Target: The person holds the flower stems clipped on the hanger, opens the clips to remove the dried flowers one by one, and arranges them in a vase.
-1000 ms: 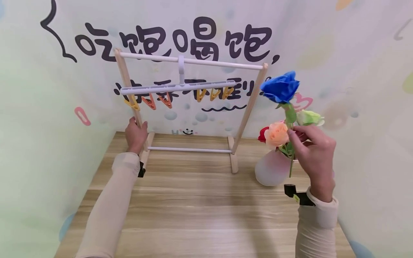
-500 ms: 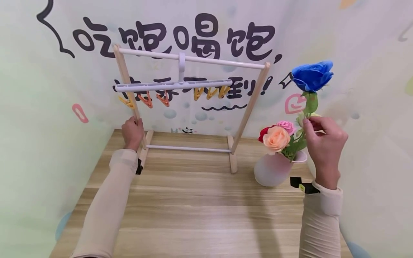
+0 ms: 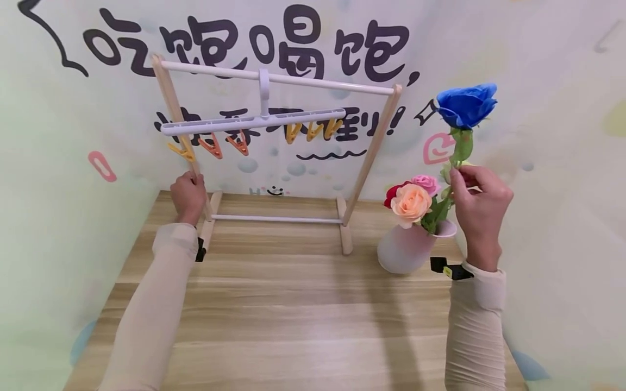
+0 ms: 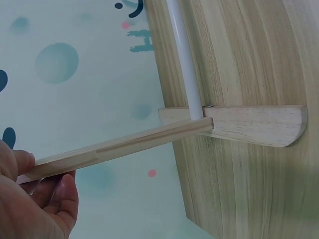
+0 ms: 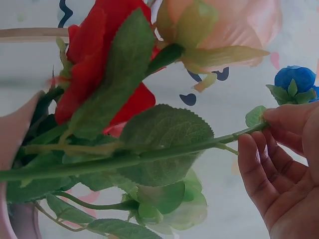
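Note:
My right hand (image 3: 481, 212) pinches the green stem of a blue artificial rose (image 3: 465, 106) between thumb and fingers, bloom up. In the right wrist view the stem (image 5: 174, 151) runs down across the mouth of a white-and-pink vase (image 3: 403, 250); its lower end is out of sight. Peach (image 3: 412, 203), pink (image 3: 425, 183) and red (image 5: 99, 55) flowers and a pale green one (image 5: 174, 201) stand in the vase. On the left, my left hand (image 3: 188, 196) grips the left wooden upright (image 4: 114, 149) of a rack.
From the rack's white top bar (image 3: 332, 84) hangs a pale hanger (image 3: 220, 126) with orange clips (image 3: 211, 146) and yellow clips (image 3: 313, 130). Wooden feet (image 3: 345, 239) carry the rack on the wood-grain table (image 3: 274, 315). A printed wall backdrop (image 3: 548, 228) closes the back and sides.
The blue rose and right hand have moved up and right from in front of the vase to over its mouth. My left hand keeps its grip on the upright. The head view has shifted slightly.

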`<state>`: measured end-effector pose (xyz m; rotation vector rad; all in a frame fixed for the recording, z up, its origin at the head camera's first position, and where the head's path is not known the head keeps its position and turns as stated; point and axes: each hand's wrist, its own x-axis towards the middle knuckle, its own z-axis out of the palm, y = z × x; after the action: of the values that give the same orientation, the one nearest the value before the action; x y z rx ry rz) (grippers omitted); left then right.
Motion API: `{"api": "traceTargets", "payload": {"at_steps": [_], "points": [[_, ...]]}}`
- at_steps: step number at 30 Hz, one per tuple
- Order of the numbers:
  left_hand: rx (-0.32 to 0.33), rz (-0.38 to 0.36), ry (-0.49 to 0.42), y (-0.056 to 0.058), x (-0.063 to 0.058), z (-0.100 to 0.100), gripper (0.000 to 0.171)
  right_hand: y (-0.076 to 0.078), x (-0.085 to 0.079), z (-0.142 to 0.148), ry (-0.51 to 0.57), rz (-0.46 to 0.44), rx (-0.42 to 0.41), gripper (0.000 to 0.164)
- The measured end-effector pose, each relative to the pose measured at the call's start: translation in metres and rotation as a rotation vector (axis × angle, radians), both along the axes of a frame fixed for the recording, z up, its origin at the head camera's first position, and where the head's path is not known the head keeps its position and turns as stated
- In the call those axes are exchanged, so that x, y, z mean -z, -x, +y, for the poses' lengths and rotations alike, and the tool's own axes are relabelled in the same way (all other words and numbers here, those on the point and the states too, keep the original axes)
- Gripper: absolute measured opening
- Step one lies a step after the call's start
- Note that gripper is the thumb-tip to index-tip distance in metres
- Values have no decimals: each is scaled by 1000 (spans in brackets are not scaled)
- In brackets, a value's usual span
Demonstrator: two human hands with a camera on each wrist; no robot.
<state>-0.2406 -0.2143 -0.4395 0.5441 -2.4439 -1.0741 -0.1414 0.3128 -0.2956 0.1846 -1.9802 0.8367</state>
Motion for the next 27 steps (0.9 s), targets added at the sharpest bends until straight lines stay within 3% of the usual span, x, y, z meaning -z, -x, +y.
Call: {"api": "traceTargets", "payload": {"at_steps": [5,12,18,27], "points": [[2,-22,-6,-4,-4,-5,39,4,-5,1,-31,14,-9,26],[12,-39,-7,-2,-1,-1,40,1,-8,8,-46,2,24,27],[11,-40,-26,-1,1,-2,41,-2,5,15,-33,9,30,21],[6,-14,-10,0,1,-1,39,-4,33,24,-42,-91,47,18]]}}
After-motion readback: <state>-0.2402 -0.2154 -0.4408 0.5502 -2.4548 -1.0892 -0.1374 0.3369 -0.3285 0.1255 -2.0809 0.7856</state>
